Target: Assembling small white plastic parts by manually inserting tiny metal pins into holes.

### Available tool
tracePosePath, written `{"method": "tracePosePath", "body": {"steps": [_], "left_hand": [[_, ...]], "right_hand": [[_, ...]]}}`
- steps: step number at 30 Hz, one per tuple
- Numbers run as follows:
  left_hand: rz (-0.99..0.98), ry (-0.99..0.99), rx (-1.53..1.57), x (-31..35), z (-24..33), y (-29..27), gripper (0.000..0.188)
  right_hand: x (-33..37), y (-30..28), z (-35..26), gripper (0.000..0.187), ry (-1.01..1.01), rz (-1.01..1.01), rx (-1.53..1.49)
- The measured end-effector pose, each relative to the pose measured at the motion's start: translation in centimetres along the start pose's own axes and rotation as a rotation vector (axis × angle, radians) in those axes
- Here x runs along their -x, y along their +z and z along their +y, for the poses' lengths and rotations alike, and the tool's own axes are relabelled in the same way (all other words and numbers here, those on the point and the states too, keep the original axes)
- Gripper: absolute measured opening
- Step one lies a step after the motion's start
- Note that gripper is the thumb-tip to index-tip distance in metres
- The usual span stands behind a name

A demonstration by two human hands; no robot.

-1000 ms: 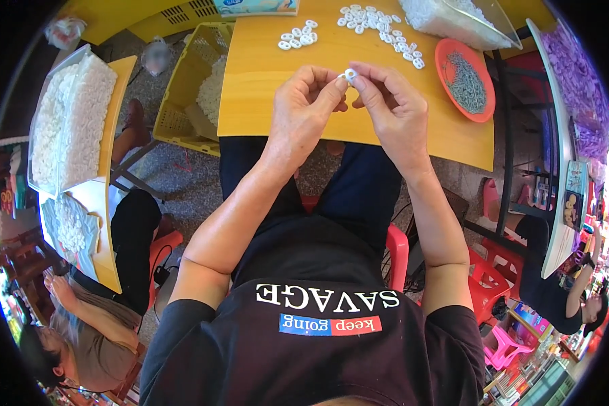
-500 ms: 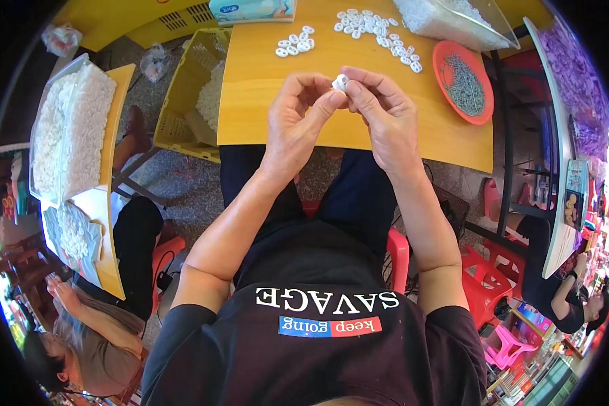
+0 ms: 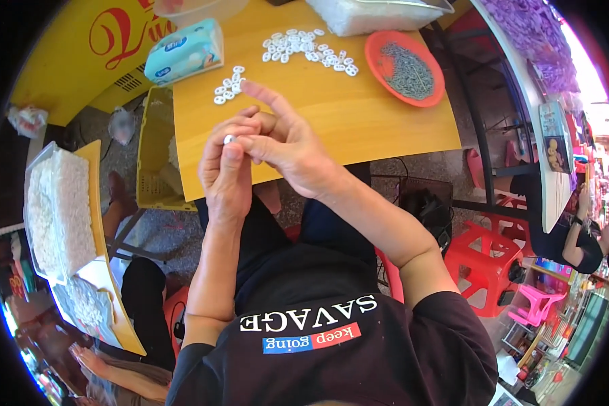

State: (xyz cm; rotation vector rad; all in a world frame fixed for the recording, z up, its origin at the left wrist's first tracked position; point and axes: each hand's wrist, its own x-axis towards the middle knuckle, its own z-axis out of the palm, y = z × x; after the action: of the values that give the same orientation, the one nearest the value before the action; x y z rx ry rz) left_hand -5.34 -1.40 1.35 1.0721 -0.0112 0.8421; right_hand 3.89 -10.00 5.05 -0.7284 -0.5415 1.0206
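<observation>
Over the near left part of the yellow table [image 3: 304, 145], my two hands meet at a small white plastic piece [image 3: 229, 139]. My left hand [image 3: 224, 172] pinches it, thumb in front and fingers curled behind. My right hand [image 3: 294, 145] has its thumb at the piece's right side, its index finger stretched up and its other fingers curled; they partly hide the piece. Just beyond lies a little group of white oval pieces with holes [image 3: 227, 90]. Farther back is a larger group of such pieces [image 3: 294, 46]. A red plate [image 3: 382, 78] of thin grey metal pins or screws [image 3: 409, 71] stands at the right.
A tissue pack [image 3: 186, 54] lies at the table's far left, a clear bin of white pieces [image 3: 365, 17] at the back. A yellow crate [image 3: 152, 155] stands left of the table. Red stools [image 3: 480, 260] are at the right. Another person's hand [image 3: 91, 362] shows lower left.
Both hands have moved left and nearer with the white piece. My right index finger has stretched out. The view has shifted, showing the whole tissue pack.
</observation>
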Motion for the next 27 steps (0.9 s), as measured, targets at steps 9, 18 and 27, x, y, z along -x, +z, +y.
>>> {"method": "tracePosePath", "body": {"steps": [9, 18, 27], "left_hand": [[0.279, -0.060, -0.323, -0.3, 3.2, -5.5, 0.026], [0.529, -0.162, -1.052, 0.2, 4.7, -18.5, 0.048], [0.478, -0.081, -0.966, 0.5, 3.7, -12.2, 0.039]], "right_hand": [[-0.8, -2.3, -2.6, 0.029, -0.015, 0.067, 0.685], [-1.7, -20.5, -14.2, 0.021, -0.325, 0.595, 1.552], [-2.6, -22.2, -13.8, 0.019, -0.173, 0.383, 2.057]]}}
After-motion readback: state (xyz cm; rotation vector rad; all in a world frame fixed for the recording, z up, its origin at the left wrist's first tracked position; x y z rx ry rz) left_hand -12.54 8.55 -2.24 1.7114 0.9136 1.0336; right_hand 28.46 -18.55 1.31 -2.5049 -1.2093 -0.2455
